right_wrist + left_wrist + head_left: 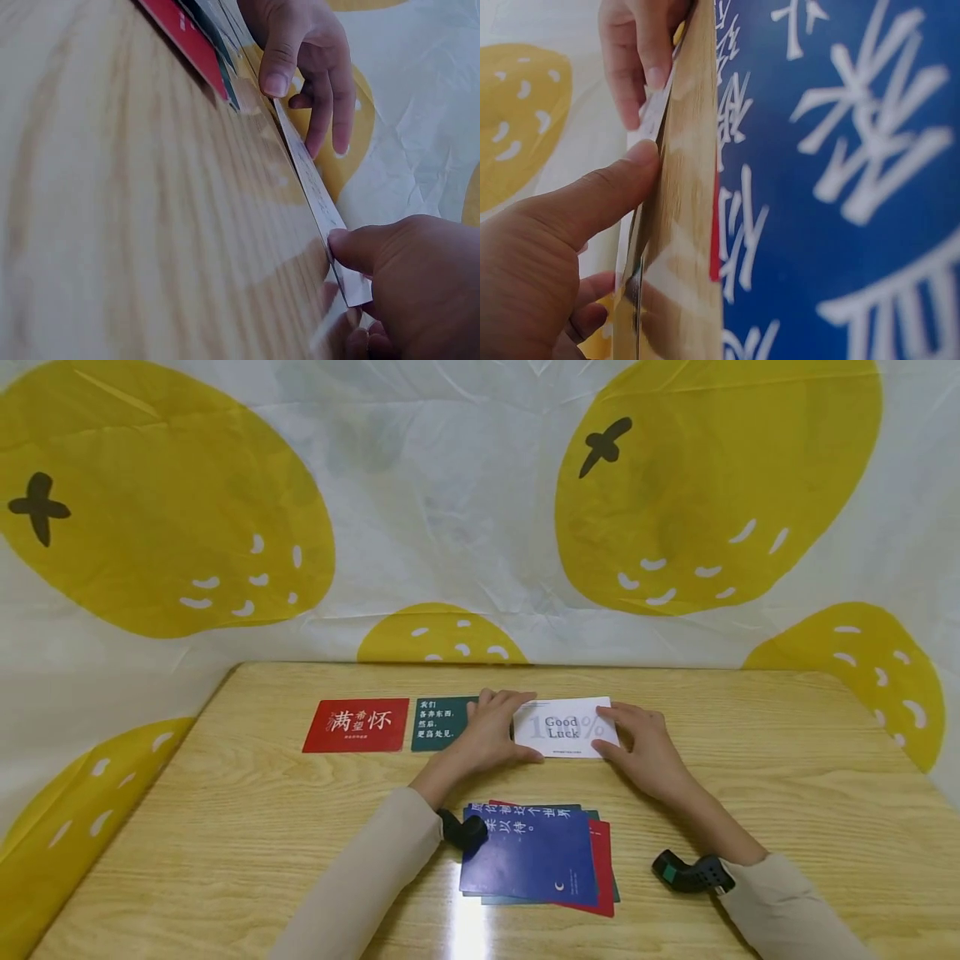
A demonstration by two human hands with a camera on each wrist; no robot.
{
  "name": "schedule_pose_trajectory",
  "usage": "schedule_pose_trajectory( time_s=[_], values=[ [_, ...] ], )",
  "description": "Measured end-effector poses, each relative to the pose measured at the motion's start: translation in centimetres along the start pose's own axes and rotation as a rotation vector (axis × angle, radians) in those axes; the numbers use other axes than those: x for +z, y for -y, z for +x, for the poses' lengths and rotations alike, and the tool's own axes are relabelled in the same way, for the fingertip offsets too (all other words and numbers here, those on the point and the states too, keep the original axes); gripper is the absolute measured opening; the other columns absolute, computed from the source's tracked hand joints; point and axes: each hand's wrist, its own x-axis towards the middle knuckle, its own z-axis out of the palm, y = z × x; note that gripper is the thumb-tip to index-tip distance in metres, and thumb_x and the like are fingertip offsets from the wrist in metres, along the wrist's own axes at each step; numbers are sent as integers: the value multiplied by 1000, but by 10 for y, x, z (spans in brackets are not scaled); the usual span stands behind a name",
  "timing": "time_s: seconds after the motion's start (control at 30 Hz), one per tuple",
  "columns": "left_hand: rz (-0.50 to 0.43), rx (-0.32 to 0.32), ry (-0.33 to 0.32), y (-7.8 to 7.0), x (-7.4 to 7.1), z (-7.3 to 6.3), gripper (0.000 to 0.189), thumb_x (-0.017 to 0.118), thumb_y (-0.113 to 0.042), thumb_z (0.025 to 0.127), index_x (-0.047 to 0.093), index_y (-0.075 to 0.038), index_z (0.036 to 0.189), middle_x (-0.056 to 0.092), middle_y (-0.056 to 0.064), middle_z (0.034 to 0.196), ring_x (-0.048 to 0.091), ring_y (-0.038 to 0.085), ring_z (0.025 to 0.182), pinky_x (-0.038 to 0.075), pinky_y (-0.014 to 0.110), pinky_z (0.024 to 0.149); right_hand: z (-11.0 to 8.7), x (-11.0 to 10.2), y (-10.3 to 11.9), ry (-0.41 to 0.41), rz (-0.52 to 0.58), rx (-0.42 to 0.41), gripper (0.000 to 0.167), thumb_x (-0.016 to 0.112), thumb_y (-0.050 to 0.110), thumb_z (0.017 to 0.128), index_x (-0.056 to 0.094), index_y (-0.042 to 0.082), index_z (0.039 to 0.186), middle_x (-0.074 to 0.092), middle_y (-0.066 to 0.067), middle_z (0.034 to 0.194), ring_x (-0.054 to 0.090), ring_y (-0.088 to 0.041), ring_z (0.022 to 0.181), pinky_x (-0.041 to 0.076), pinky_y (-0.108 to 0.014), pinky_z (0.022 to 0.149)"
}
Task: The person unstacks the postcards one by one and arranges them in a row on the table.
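A white card [566, 727] printed "Good Luck" lies at the right end of a row on the far side of the table. My left hand [491, 727] holds its left end, thumb at the near edge and fingers at the far edge. At its right end, my right hand [648, 747] grips it between thumb and fingers. The right wrist view shows the card [315, 187] nearly edge-on, close over the wood. Just left of it is a dark green card [435, 724] with white writing, partly hidden behind my left hand.
A red card [356, 725] lies at the left end of the row. Nearer me, a loose stack of cards [528, 856] has a blue one on top, with red and green edges sticking out. Behind the wooden table [225, 827] hangs a white cloth [450, 485] with yellow fruit shapes.
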Motion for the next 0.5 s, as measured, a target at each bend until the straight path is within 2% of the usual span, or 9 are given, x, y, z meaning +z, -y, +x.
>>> schedule_pose_trajectory(
  time_s=[0.2,0.5],
  values=[
    [5,-13,1,2,1,-1,92,86,-44,67,43,-20,145,46,2,141,33,20,112,25,39,86,-1,3,1,-7,-16,-4,51,69,16,88,52,-4,133,42,-27,139,31,-44,121,32,-57,94],
    [28,1,-14,0,2,3,94,85,-48,65,44,-18,144,47,2,139,34,20,112,25,39,87,0,3,4,-30,-51,2,49,67,12,90,51,-5,133,43,-27,138,33,-43,117,33,-54,92]
  ],
)
